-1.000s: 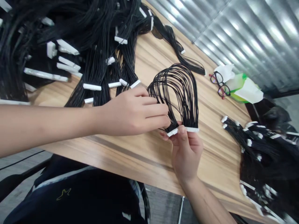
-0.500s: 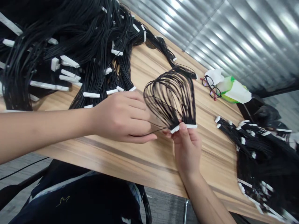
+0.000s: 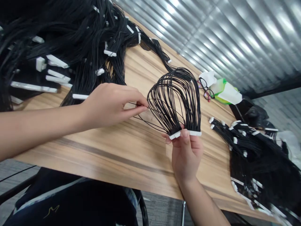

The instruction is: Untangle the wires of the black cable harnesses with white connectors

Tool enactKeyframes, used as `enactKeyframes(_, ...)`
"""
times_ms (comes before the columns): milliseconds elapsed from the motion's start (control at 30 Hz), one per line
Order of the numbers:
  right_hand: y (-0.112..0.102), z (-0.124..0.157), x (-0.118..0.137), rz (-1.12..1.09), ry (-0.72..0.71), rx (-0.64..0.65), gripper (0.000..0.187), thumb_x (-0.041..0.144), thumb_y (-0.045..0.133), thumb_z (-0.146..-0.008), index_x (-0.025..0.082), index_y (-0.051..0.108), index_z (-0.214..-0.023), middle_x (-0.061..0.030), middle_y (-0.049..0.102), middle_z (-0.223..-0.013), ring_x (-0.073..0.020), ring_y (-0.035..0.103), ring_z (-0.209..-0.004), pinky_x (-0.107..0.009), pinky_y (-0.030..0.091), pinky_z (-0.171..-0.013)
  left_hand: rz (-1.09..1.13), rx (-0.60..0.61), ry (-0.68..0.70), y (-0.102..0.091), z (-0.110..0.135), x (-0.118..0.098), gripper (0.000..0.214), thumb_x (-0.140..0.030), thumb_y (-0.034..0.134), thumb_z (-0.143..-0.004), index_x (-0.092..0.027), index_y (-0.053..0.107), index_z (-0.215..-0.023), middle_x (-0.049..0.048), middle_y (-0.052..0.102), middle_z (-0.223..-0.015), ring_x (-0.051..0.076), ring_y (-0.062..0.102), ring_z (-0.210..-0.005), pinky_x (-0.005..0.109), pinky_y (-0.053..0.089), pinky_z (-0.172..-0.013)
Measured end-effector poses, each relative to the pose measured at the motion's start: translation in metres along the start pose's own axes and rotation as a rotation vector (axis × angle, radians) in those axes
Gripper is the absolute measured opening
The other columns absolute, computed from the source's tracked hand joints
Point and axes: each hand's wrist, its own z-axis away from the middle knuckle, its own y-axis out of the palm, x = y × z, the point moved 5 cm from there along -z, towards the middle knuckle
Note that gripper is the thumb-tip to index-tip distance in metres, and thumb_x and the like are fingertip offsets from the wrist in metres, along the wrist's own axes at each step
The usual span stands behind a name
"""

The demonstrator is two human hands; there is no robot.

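A looped bundle of thin black wires (image 3: 162, 94) ends in two white connectors (image 3: 194, 133) side by side. Below the loop, my right hand (image 3: 187, 153) grips both connectors, its thumb pressed over the place where they meet. To the left, my left hand (image 3: 115, 102) pinches thin black wire between thumb and forefinger at the loop's left edge. A couple of loose wires run from near those fingertips down to the left connector. The rest of the loop arches up over the wooden table (image 3: 145, 157).
A large heap of black wire harnesses (image 3: 94, 40) with white connectors covers the table's left side. Another pile (image 3: 265, 160) lies at the right. Glasses (image 3: 208, 91) and a green-and-white packet (image 3: 225, 92) sit near the corrugated metal wall (image 3: 211, 37).
My left hand has turned from a flat, downward pose into a pinch and risen slightly. The wire loop stands fuller and more spread. My right hand keeps hold of the connectors.
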Motion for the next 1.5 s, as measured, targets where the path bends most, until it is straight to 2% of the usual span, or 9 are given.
enactKeyframes(100, 0.0, 0.004, 0.002, 0.028, -0.04, 0.016, 0.022, 0.048, 0.084, -0.087, 0.026, 0.081, -0.088, 0.0046, 0.07, -0.061, -0.0122, 0.057, -0.045, -0.033, 0.061, -0.05, -0.027, -0.087, 0.059, -0.005, -0.001, -0.008, 0.013, -0.034, 0.063, -0.105, -0.025, 0.072, -0.103, -0.0061, 0.082, -0.098, 0.005, 0.054, -0.053, 0.026, 0.041, -0.056)
enactKeyframes(233, 0.002, 0.013, 0.002, 0.061, -0.068, 0.051, 0.026, 0.048, 0.081, -0.09, 0.026, 0.079, -0.077, 0.0018, 0.073, -0.068, -0.0138, 0.06, -0.049, -0.036, 0.064, -0.055, -0.149, -0.208, 0.303, -0.011, 0.004, -0.031, 0.01, -0.023, 0.07, -0.098, -0.025, 0.068, -0.108, -0.0041, 0.081, -0.105, 0.008, 0.064, -0.07, 0.028, 0.045, -0.068)
enactKeyframes(333, 0.006, 0.018, -0.001, 0.054, -0.026, 0.098, 0.025, 0.048, 0.08, -0.092, 0.027, 0.079, -0.08, 0.0004, 0.074, -0.07, -0.0155, 0.064, -0.054, -0.037, 0.065, -0.057, -0.201, -0.238, 0.448, -0.008, 0.011, -0.042, 0.027, -0.018, 0.064, -0.101, -0.033, 0.071, -0.122, -0.0035, 0.078, -0.125, 0.01, 0.065, -0.082, 0.029, 0.043, -0.075)
enactKeyframes(433, 0.009, 0.022, -0.005, 0.023, 0.024, 0.139, 0.02, 0.046, 0.079, -0.094, 0.027, 0.082, -0.09, 0.0009, 0.074, -0.072, -0.0156, 0.065, -0.056, -0.035, 0.064, -0.056, -0.281, -0.273, 0.521, -0.005, 0.015, -0.046, 0.025, -0.023, 0.063, -0.104, -0.042, 0.075, -0.115, -0.0093, 0.079, -0.119, 0.011, 0.064, -0.082, 0.03, 0.041, -0.077)
enactKeyframes(633, 0.01, 0.023, -0.006, 0.028, 0.049, 0.158, 0.018, 0.042, 0.077, -0.097, 0.027, 0.082, -0.089, 0.0016, 0.074, -0.071, -0.0153, 0.066, -0.058, -0.033, 0.063, -0.058, -0.204, -0.252, 0.475, -0.005, 0.01, -0.046, 0.019, -0.028, 0.066, -0.103, -0.042, 0.077, -0.097, -0.0122, 0.08, -0.096, 0.011, 0.061, -0.072, 0.033, 0.041, -0.072)
enactKeyframes(800, 0.011, 0.023, -0.009, 0.01, 0.054, 0.15, 0.014, 0.04, 0.077, -0.097, 0.028, 0.083, -0.092, 0.0021, 0.075, -0.069, -0.0156, 0.069, -0.059, -0.03, 0.061, -0.057, 0.004, -0.025, 0.257, 0.005, 0.005, -0.04, 0.036, -0.042, 0.046, -0.111, -0.043, 0.078, -0.095, -0.008, 0.077, -0.087, 0.012, 0.06, -0.068, 0.036, 0.04, -0.07)
enactKeyframes(1000, 0.011, 0.02, -0.014, 0.005, 0.064, 0.148, 0.013, 0.04, 0.08, -0.095, 0.028, 0.085, -0.094, 0.0024, 0.078, -0.072, -0.0141, 0.071, -0.059, -0.029, 0.063, -0.057, -0.199, -0.143, 0.459, 0.006, 0.01, -0.052, 0.031, -0.021, 0.048, -0.11, -0.027, 0.074, -0.094, -0.0039, 0.072, -0.083, 0.012, 0.062, -0.073, 0.032, 0.043, -0.071)
enactKeyframes(1167, 0.009, 0.018, -0.015, 0.033, 0.048, 0.152, 0.012, 0.038, 0.081, -0.094, 0.028, 0.085, -0.091, 0.0022, 0.079, -0.073, -0.0135, 0.072, -0.061, -0.027, 0.064, -0.06, -0.246, -0.003, 0.44, 0.012, 0.007, -0.052, 0.034, -0.024, 0.042, -0.113, -0.02, 0.069, -0.094, 0.001, 0.071, -0.088, 0.015, 0.064, -0.078, 0.033, 0.043, -0.069)
enactKeyframes(1500, 0.014, 0.014, -0.015, -0.033, 0.09, 0.171, 0.009, 0.037, 0.081, -0.095, 0.03, 0.087, -0.093, 0.0045, 0.079, -0.072, -0.0097, 0.072, -0.062, -0.021, 0.064, -0.061, -0.238, -0.041, 0.409, 0.012, 0.009, -0.046, 0.039, -0.022, 0.033, -0.113, -0.027, 0.069, -0.1, -0.0026, 0.076, -0.097, 0.014, 0.066, -0.083, 0.036, 0.042, -0.075)
